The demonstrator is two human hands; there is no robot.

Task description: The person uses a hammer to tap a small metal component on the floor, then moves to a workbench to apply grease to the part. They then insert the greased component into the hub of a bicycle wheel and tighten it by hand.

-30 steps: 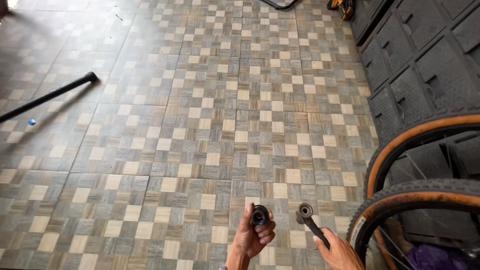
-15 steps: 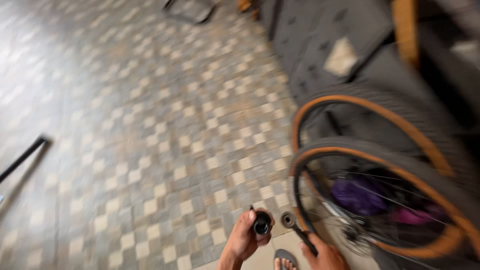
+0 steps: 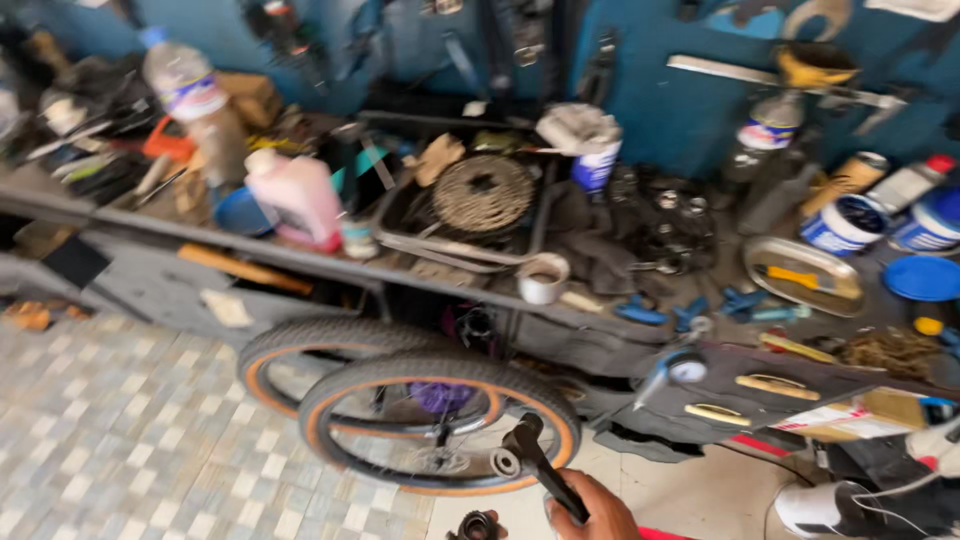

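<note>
Crank arm (image 3: 535, 462), black and metal, is clasped at its lower end by the right hand (image 3: 597, 510), fingers wrapped tight round the shaft; it slants up and left from the bottom edge, its ringed end in front of the nearer wheel. Just left, at the very bottom, the left hand (image 3: 490, 520) barely shows, with a small dark round part (image 3: 478, 526) at its fingers; whether it pinches it or only cups it I cannot tell.

Behind the crank arm stand two bicycle wheels (image 3: 440, 420) with black tyres and tan-orange sidewalls, one overlapping the other, leaning against a grey workbench (image 3: 150, 270) on the chequered tile floor (image 3: 120, 440).

On the bench, packages from left to right: a clear plastic bottle (image 3: 185, 85) with a blue cap and a white-and-blue band label; a pink jug (image 3: 298, 198) with a white cap; a white cup (image 3: 544, 279) near the front edge; a blue-and-white can (image 3: 596, 165) topped by a crumpled rag. Between jug and can lies a rusty-brown cogset (image 3: 488, 193) in a tray. At the right sit two round blue-and-white tubs (image 3: 845, 225), side by side, a flat blue lid (image 3: 922, 278), and an oval metal dish (image 3: 800, 270) holding a yellow-handled tool. The wall (image 3: 680, 110) behind is blue, hung with blurred tools.
</note>
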